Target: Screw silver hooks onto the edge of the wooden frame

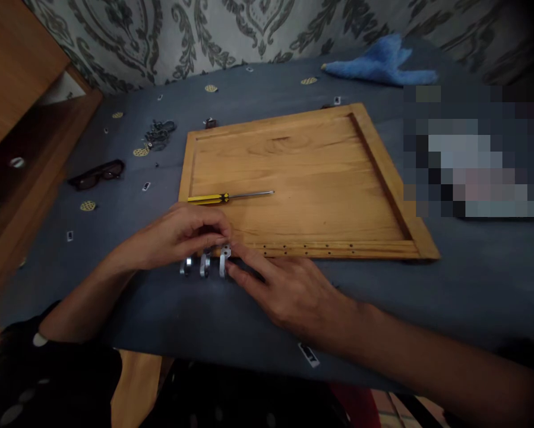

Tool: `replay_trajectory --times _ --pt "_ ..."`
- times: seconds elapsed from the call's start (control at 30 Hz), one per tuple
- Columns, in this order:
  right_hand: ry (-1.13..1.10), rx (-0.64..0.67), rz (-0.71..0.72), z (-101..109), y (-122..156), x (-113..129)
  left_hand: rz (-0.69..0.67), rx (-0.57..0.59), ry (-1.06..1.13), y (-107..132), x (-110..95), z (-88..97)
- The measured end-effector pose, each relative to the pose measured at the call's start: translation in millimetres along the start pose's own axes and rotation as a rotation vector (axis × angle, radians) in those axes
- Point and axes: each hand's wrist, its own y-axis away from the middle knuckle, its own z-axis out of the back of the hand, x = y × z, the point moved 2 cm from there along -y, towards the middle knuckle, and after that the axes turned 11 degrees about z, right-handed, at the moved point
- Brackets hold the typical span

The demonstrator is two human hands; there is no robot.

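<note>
A framed wooden board (288, 166) lies flat on the cloth-covered table, with a row of small dark holes along its near rail. Silver metal hooks line the left part of that rail: an outer hook (185, 266), a second hook (205, 265) and a third hook (224, 262). My right hand (293, 288) steadies the third hook between thumb and forefinger. Above its plate, my left hand (190, 235) is closed in a pinch; whatever is between the fingertips is too small to make out. A screwdriver (211, 198) with a yellow-and-black handle rests on the board beyond my left hand.
Dark-framed glasses (98, 174) and a small pile of dark metal pieces (160, 134) lie left of the board. At the back right is a blue fuzzy cloth (382, 62). A wooden cabinet (21, 59) stands at the left; a blurred-out patch covers the right.
</note>
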Motion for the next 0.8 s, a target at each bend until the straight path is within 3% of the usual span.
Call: replay_trajectory --times 0.8 --pt "-0.001 0.016 -0.016 2.7 -2.0 -1.2 -0.026 0.032 -0.003 -1.4 -1.2 -3.0"
